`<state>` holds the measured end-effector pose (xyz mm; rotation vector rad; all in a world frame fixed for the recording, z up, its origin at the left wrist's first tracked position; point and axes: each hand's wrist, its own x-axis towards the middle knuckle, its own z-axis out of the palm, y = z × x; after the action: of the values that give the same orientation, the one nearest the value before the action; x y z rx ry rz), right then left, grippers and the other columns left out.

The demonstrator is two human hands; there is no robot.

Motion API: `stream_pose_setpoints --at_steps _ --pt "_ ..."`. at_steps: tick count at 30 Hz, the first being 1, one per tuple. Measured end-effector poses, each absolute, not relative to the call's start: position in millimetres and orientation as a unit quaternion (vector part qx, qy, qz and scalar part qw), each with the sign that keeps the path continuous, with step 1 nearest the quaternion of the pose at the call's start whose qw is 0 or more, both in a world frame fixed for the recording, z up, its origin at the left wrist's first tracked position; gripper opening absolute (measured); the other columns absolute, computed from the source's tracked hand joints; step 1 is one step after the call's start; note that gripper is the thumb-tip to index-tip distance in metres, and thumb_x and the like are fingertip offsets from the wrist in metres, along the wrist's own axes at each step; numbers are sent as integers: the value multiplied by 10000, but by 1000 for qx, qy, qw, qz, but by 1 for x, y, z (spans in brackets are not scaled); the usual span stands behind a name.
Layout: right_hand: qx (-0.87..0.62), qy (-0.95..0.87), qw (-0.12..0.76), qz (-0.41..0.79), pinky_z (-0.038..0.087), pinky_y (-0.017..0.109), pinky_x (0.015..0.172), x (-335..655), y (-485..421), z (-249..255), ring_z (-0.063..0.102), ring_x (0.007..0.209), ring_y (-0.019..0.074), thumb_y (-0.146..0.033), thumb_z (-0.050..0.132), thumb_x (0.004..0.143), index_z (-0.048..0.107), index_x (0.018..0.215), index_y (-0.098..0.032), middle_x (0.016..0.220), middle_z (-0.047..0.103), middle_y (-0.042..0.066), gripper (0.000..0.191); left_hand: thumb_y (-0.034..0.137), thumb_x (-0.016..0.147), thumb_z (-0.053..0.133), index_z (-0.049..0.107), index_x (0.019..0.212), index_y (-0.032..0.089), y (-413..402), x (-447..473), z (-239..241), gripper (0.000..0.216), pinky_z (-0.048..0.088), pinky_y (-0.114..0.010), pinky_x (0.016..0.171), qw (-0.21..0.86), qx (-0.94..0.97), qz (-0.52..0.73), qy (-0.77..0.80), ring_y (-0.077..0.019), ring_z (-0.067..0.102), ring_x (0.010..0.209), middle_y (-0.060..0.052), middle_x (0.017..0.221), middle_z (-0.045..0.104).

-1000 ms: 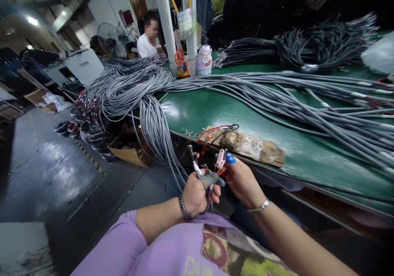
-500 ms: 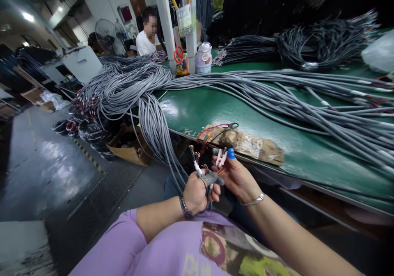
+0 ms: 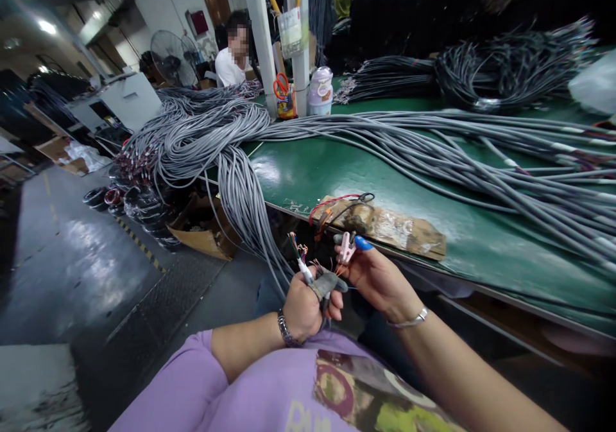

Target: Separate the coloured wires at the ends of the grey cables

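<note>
My left hand (image 3: pixel 304 310) is closed around a grey cable, with a grey cover on its thumb. The cable's white-wrapped end (image 3: pixel 305 270) sticks up from the fist, and thin coloured wires (image 3: pixel 297 247) fan out of it. More fine wires show above the covered thumb. To the right, my right hand (image 3: pixel 378 281) pinches a small pale pink clip (image 3: pixel 346 250) between its fingers; the thumb wears a blue cover. Thin orange wires run between the two hands. Just beyond is a taped piece of cardboard (image 3: pixel 423 238) at the table edge, with red and black leads on it.
Bundles of grey cable (image 3: pixel 212 130) spread over the green table (image 3: pixel 298 169) and hang off its front edge. Darker cable coils (image 3: pixel 486 72) lie at the back. A post (image 3: pixel 260 40), scissors (image 3: pixel 280 86) and a purple cup (image 3: pixel 320 92) stand behind. Another person (image 3: pixel 231 63) sits farther off.
My right hand has turned slightly and shifted a little to the right, with the clip still in its fingers. The cable end in my left hand leans more to the left.
</note>
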<state>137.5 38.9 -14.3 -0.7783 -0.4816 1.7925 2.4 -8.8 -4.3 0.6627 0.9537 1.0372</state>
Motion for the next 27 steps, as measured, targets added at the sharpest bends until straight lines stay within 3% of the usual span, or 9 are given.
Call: stream_pose_setpoints --at_steps 7,13,18,27 --pt "-381 -327 604 618 494 285 620 133 34 -29 587 645 154 -600 600 801 710 804 -225 725 677 18 391 498 671 724 541 686 145 -6 8 -8 398 264 -173 297 698 306 489 424 -82 483 311 16 474 572" --pt "-325 -218 543 743 525 290 552 131 39 -24 606 579 156 -598 690 720 712 783 -199 757 713 44 404 501 684 712 547 695 143 -4 10 -9 395 260 -168 303 685 323 493 429 -75 485 321 14 487 578" --pt "-311 -186 557 747 530 271 551 129 40 -18 605 592 153 -513 740 715 709 785 -234 729 705 13 290 507 685 710 538 698 147 -4 10 -11 399 275 -170 310 682 329 484 439 -77 493 329 16 494 581" --pt "-302 -192 556 750 530 296 615 129 34 -24 598 632 166 -657 636 725 681 760 -240 783 684 31 421 530 679 707 547 719 146 -6 6 -9 418 266 -173 308 676 332 486 443 -77 485 324 19 490 572"
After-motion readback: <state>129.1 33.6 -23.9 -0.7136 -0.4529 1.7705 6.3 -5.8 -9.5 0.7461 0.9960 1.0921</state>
